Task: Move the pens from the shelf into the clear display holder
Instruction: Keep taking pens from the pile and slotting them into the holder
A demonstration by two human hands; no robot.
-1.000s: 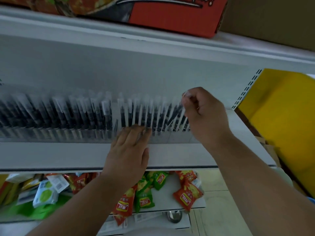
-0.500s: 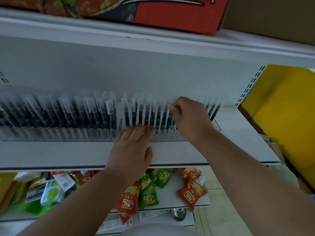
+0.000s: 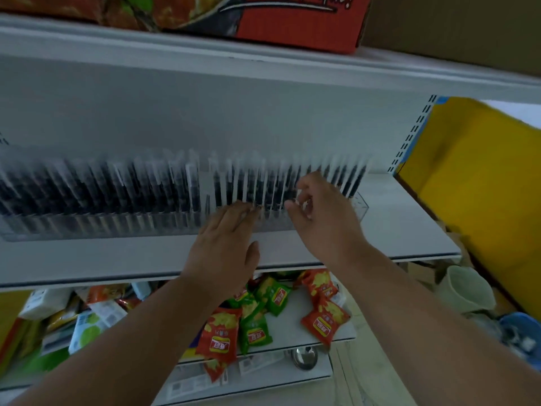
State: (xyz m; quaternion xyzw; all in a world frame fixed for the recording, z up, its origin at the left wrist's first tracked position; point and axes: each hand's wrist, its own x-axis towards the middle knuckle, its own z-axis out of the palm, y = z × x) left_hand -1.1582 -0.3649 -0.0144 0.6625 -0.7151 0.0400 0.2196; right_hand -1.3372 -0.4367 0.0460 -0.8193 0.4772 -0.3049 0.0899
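A long row of dark pens with white clips (image 3: 117, 189) stands upright in the clear display holder (image 3: 87, 227) on the white shelf (image 3: 395, 230). My left hand (image 3: 225, 247) lies flat with straight fingers, its fingertips touching the holder's front wall near the middle. My right hand (image 3: 322, 218) hovers in front of the pens toward the holder's right end, fingers loosely curled and spread. I see no pen in it. The pens are blurred by motion.
A red printed carton (image 3: 292, 22) sits on the shelf above. Red and green snack packets (image 3: 219, 338) lie on the lower shelf. A yellow panel (image 3: 483, 186) stands at the right, with a pale cup (image 3: 465, 288) below it.
My right hand, which pinched at the pen tops, has dropped down and left in front of the holder with fingers loosened. My left hand has stayed on the holder's front.
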